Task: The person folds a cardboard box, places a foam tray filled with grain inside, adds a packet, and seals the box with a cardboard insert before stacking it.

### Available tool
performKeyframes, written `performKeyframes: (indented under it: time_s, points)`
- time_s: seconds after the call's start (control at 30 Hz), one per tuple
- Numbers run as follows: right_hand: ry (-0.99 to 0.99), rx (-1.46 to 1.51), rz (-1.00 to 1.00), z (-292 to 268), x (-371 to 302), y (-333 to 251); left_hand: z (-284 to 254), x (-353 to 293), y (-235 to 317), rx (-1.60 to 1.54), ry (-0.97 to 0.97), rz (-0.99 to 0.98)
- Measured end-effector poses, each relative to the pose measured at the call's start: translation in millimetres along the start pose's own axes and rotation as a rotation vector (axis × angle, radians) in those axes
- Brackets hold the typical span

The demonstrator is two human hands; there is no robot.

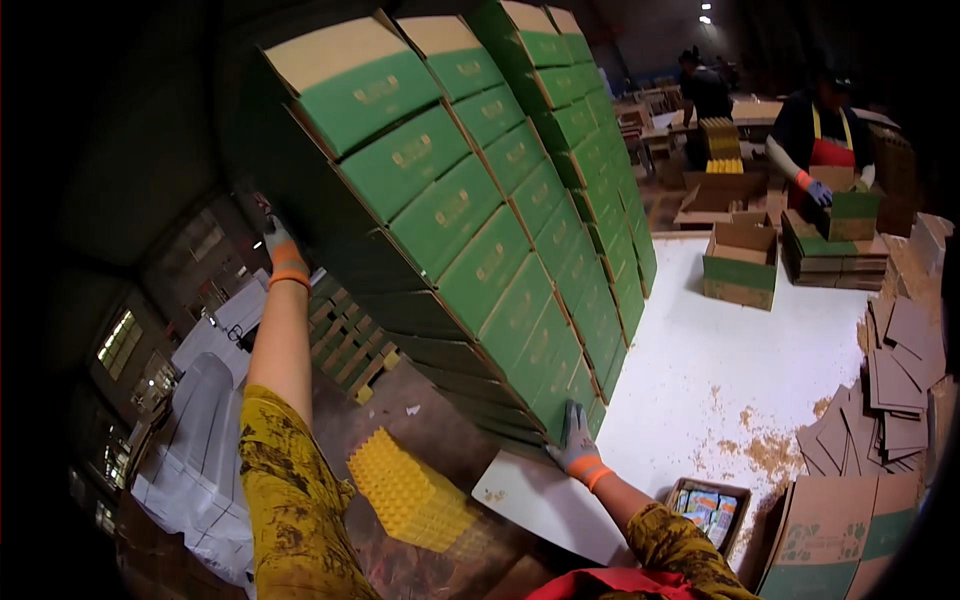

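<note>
A tall stack of green and brown cardboard boxes stands in front of me and looks tilted. My left hand, in a grey glove with an orange cuff, reaches high along the stack's dark left side. Its fingers point upward and look stretched out; whether they touch the cardboard is hard to tell in the dark. Low on the stack, my right hand, gloved the same way, lies with fingers extended against a bottom box near its corner. Neither hand wraps round anything. More box columns stand right behind the front one.
A white table carries an open box, brown scraps and flat cardboard pieces. Near me sits a carton of small colourful packets. Yellow egg trays and a wooden pallet are lower left. A co-worker handles boxes across the table.
</note>
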State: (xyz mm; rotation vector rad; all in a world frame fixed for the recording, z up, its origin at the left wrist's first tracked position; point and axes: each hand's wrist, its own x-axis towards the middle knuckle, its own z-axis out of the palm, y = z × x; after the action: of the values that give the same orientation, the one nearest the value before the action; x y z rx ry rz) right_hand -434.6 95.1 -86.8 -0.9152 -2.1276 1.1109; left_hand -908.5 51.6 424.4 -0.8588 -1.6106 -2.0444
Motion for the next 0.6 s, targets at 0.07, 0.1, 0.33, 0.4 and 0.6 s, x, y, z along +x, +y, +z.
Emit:
performKeyframes:
  time_s: [0.07,0.1,0.33,0.4,0.6]
  points:
    - [-0.042,0.026,-0.097,3.2,-6.9,-29.1,-63.5,14.4,29.6,-0.001,0.071,0.155]
    - [-0.047,0.038,-0.085,-3.1,-8.0,-31.0,-61.8,9.2,42.0,-0.020,0.073,0.168]
    - [-0.009,0.055,-0.130,-22.9,-24.7,-33.9,-65.5,28.3,54.0,-0.021,0.100,0.277]
    - [-0.010,0.064,-0.132,-26.4,-32.8,-36.5,-67.0,26.4,49.8,0.017,0.111,0.326]
    - [-0.067,0.030,-0.143,-35.1,-83.4,-31.9,-44.5,-105.1,93.1,-0.076,0.137,0.576]
